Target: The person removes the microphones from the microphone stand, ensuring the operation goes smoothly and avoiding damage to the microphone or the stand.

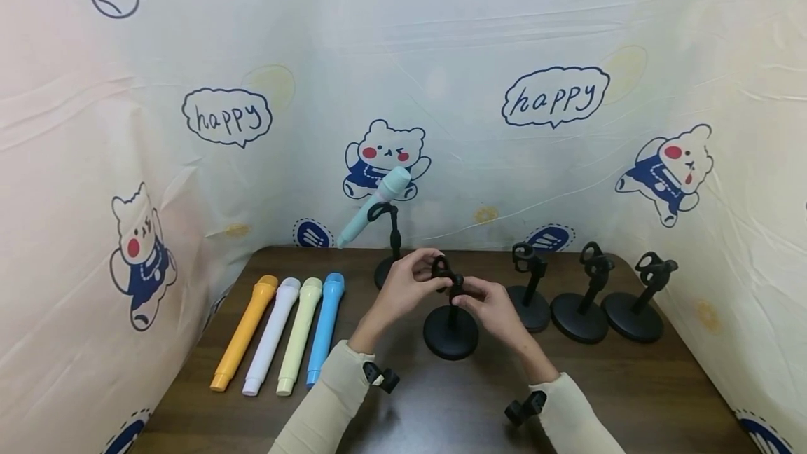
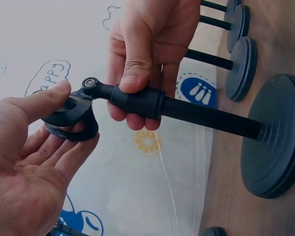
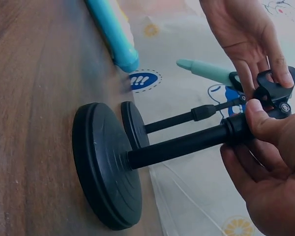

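A black microphone stand (image 1: 450,333) with a round base stands upright on the table between both hands. My left hand (image 1: 403,287) pinches the clip (image 2: 71,118) at its top between thumb and fingers. Just below, my right hand (image 1: 494,308) grips the collar (image 2: 137,101) of the pole, with the thumb on one side and the fingers behind. In the right wrist view the stand's base (image 3: 108,167) rests flat on the wood. Behind it, another stand (image 1: 395,238) bears a mint-green toy microphone (image 1: 373,207) in its clip, tilted.
On the left lie an orange microphone (image 1: 244,331), a white one (image 1: 271,336), a pale yellow one (image 1: 299,336) and a blue one (image 1: 325,329), side by side. Three more stands (image 1: 528,293) with bare clips stand at the right. A patterned cloth (image 1: 441,40) hangs behind the brown table (image 1: 435,412).
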A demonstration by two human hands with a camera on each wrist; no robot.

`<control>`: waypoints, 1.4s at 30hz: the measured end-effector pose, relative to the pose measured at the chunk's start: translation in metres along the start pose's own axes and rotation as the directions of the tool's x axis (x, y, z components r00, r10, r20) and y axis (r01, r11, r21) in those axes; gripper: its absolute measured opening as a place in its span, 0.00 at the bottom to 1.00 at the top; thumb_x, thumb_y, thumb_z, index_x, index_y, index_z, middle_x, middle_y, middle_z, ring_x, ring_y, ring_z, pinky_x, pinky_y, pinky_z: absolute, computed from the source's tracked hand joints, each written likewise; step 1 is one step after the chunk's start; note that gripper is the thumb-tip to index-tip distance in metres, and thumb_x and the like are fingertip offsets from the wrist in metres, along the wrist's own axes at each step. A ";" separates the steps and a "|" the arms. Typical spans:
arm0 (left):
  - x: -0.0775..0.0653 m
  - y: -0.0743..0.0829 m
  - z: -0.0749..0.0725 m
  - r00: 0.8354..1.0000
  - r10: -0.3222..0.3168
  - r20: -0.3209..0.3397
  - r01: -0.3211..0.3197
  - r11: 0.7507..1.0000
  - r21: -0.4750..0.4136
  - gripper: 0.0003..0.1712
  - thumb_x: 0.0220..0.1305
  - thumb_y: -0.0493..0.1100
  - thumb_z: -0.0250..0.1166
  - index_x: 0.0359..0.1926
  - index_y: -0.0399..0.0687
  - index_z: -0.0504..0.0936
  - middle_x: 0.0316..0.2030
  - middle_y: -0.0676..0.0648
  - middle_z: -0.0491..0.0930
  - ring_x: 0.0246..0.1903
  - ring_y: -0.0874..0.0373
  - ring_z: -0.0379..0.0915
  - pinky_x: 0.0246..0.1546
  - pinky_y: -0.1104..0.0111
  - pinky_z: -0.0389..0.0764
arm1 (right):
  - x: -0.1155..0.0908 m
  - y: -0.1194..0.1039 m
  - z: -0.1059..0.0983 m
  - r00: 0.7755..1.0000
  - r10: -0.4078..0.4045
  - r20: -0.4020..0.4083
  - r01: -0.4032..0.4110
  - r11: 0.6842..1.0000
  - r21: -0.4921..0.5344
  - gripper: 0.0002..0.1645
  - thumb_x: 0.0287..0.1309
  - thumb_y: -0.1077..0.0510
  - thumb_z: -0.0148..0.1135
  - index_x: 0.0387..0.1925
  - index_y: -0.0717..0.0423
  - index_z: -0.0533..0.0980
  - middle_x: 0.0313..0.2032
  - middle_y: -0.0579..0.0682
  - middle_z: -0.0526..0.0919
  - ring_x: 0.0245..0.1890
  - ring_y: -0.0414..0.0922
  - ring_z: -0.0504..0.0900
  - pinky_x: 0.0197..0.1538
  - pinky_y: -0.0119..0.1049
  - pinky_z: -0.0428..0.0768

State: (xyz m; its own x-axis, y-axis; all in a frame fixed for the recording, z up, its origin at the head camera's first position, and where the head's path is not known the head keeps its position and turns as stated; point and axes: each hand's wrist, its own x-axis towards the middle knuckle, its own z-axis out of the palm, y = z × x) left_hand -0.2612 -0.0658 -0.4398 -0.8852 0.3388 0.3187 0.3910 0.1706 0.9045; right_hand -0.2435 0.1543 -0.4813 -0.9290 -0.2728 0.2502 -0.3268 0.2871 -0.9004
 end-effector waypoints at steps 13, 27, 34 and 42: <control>-0.001 0.002 -0.001 1.000 0.004 -0.008 -0.004 1.000 0.021 0.29 0.65 0.39 0.77 0.65 0.38 0.79 0.56 0.39 0.85 0.56 0.47 0.87 0.55 0.69 0.87 | -0.007 -0.004 0.019 0.975 -0.025 -0.220 0.011 0.998 -0.066 0.22 0.61 0.61 0.76 0.58 0.57 0.87 0.46 0.53 0.93 0.48 0.48 0.93 0.46 0.28 0.88; 0.000 0.002 0.000 1.000 -0.004 -0.013 0.005 1.000 0.031 0.28 0.66 0.40 0.77 0.65 0.42 0.80 0.57 0.41 0.84 0.58 0.49 0.85 0.58 0.69 0.86 | -0.009 -0.009 0.025 0.949 -0.021 -0.314 -0.020 0.992 -0.126 0.21 0.61 0.60 0.76 0.56 0.56 0.87 0.43 0.53 0.94 0.45 0.46 0.94 0.47 0.38 0.91; 0.000 -0.001 0.001 1.000 0.003 -0.015 -0.003 1.000 0.013 0.28 0.68 0.41 0.75 0.66 0.43 0.79 0.58 0.38 0.83 0.60 0.48 0.84 0.59 0.69 0.85 | -0.011 -0.009 0.024 0.960 -0.070 -0.273 0.021 0.984 -0.176 0.17 0.64 0.61 0.74 0.55 0.53 0.88 0.45 0.52 0.94 0.47 0.49 0.93 0.49 0.43 0.91; -0.004 -0.006 -0.001 1.000 -0.005 0.016 0.006 0.999 -0.046 0.27 0.73 0.47 0.71 0.69 0.49 0.78 0.60 0.43 0.83 0.61 0.49 0.83 0.63 0.62 0.85 | -0.011 -0.007 0.023 0.971 -0.020 -0.240 -0.026 0.981 -0.190 0.22 0.61 0.62 0.78 0.57 0.50 0.85 0.45 0.51 0.93 0.46 0.50 0.92 0.54 0.43 0.90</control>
State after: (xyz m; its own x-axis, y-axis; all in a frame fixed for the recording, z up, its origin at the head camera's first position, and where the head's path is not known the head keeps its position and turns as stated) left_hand -0.2603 -0.0691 -0.4459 -0.8832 0.3527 0.3092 0.3736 0.1304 0.9184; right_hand -0.2264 0.1339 -0.4858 -0.9367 -0.0504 0.3465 -0.3292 0.4636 -0.8226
